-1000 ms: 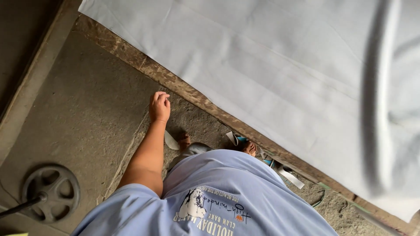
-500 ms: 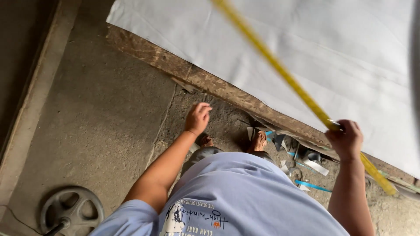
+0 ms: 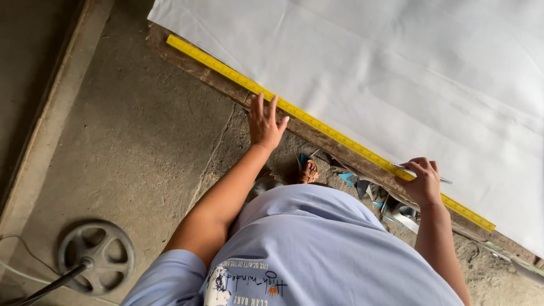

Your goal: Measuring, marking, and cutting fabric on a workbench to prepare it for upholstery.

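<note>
Our left hand (image 3: 265, 122), fingers spread flat, presses the yellow ruler (image 3: 317, 124) along the white sheet (image 3: 396, 73); right hand (image 3: 422, 182) pins it, gripping a pen (image 3: 445, 180).

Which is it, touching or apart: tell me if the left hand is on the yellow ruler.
Touching. The head view shows the left hand laid flat with its fingertips overlapping the yellow ruler along the white sheet's edge.
</note>
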